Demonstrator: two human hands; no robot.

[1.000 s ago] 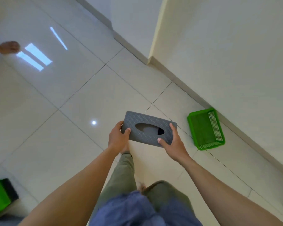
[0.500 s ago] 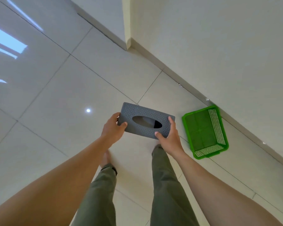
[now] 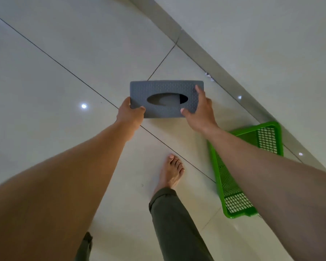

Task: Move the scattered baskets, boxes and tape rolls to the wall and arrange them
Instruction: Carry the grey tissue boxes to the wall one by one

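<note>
I hold a grey perforated tissue box with an oval slot on top, level above the floor tiles. My left hand grips its near left corner. My right hand grips its right end, thumb on top. A green mesh basket lies on the floor against the wall's skirting, below and to the right of the box; my right forearm hides its middle.
The grey skirting board and the white wall run diagonally from the top centre to the right edge. My bare right foot stands on the glossy floor tiles just left of the basket.
I have stepped closer to the wall. The box has moved forward and turned level, the basket now sits low at my right, and the wall corner has left the view.
</note>
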